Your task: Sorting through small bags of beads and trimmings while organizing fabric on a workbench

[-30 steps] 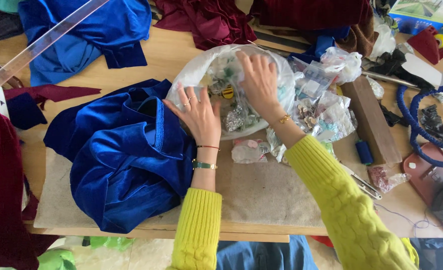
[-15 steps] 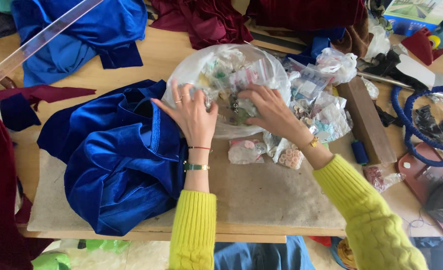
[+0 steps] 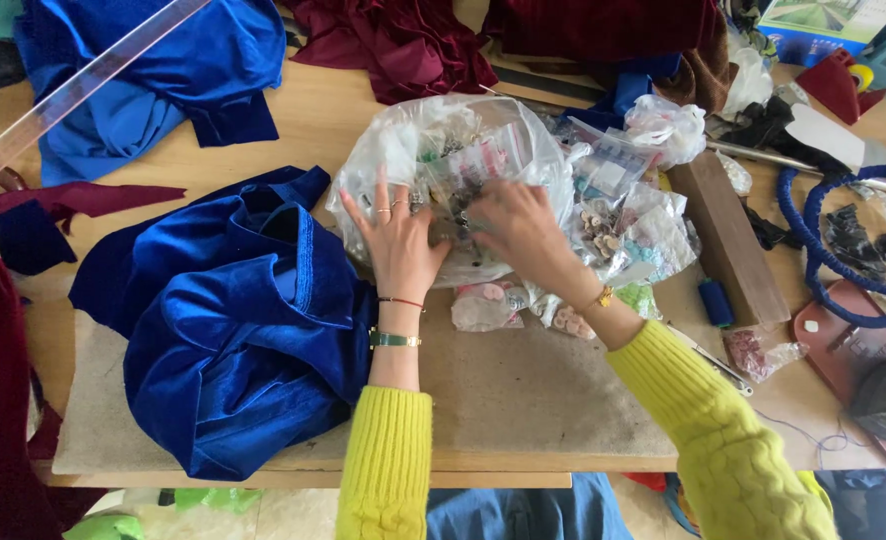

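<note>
Views: one, head-worn.
Position: above the near edge of the counter, over the person's own arms.
Facing: steeply down and slightly forward, toward the far side.
Range: close; both yellow sleeves enter from the bottom edge, and the left hand and right hand sit near the middle of the frame on a clear plastic bag.
Coverage: counter from near edge to far clutter; blue velvet cloth at left, wooden block at right.
Shared field: none, single view.
</note>
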